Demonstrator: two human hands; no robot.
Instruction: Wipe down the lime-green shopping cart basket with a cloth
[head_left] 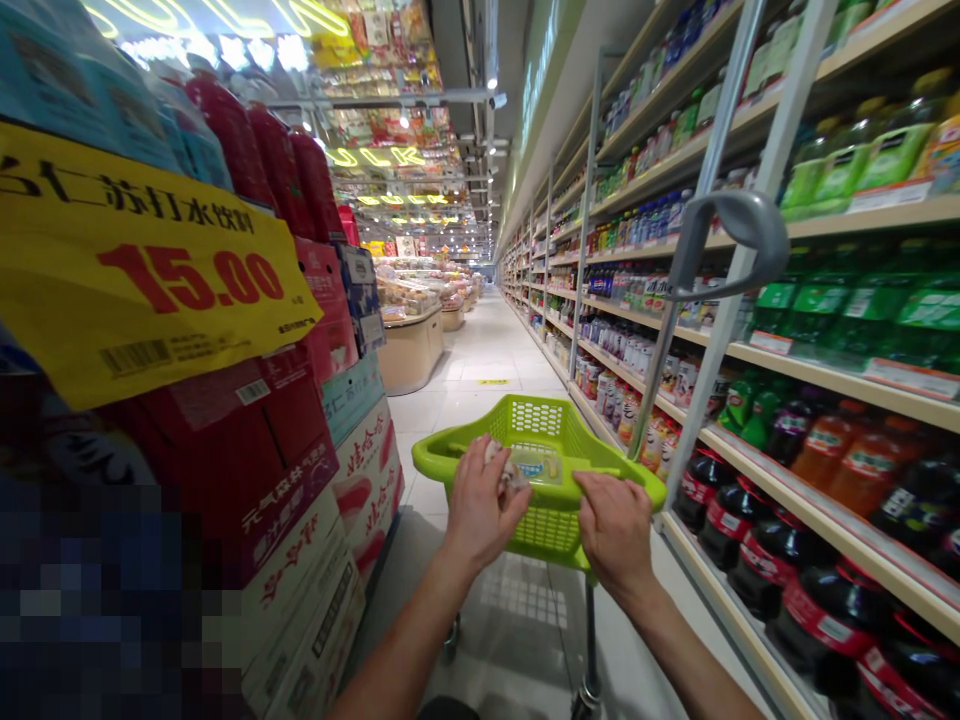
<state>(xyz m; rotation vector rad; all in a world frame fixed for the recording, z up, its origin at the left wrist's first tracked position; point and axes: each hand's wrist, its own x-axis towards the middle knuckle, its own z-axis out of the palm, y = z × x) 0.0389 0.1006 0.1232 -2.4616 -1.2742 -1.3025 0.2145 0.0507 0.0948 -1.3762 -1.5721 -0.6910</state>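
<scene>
A green shopping cart (536,408) with a perforated basket stands right in front of me. At its near edge, on the left, my left hand (480,510) is closed around a small crumpled whitish-brown thing (512,474), whose kind I cannot make out. Whether that hand also touches the rim is hidden. My right hand (616,525) is curled over the near right rim of the cart, fingers closed on it. Inside the basket lies a clear package (541,466) with a blue and yellow label, partly covered by the rim and my left hand.
Drink shelves (825,385) run along the right, close to the cart. Stacked drink cartons (300,540) with a yellow price sign (165,270) rise on the left. A grey handle on a pole (731,245) stands at the right shelf. The tiled aisle (487,345) stretches ahead past wooden display counters (412,350).
</scene>
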